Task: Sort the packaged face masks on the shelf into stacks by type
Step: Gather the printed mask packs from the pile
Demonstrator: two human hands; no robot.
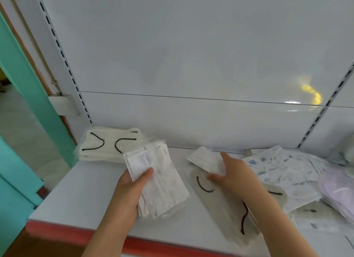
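Observation:
My left hand (132, 187) grips a thick bundle of white flat packaged masks (162, 186), thumb on top, held just above the shelf (82, 195). My right hand (231, 172) reaches onto a single white packaged mask (205, 158) at the shelf's middle, fingers spread over it. Under that hand lies a cream mask with black ear loops (220, 201). A stack of cream black-loop masks (109, 143) sits at the back left. A mixed pile of patterned white masks (283, 166) and lilac masks (339, 191) fills the right.
The shelf has a red front edge (76, 231) and a white back panel (191, 65) with slotted uprights. A teal door frame (28, 84) stands to the left. Bare shelf surface shows at the front left.

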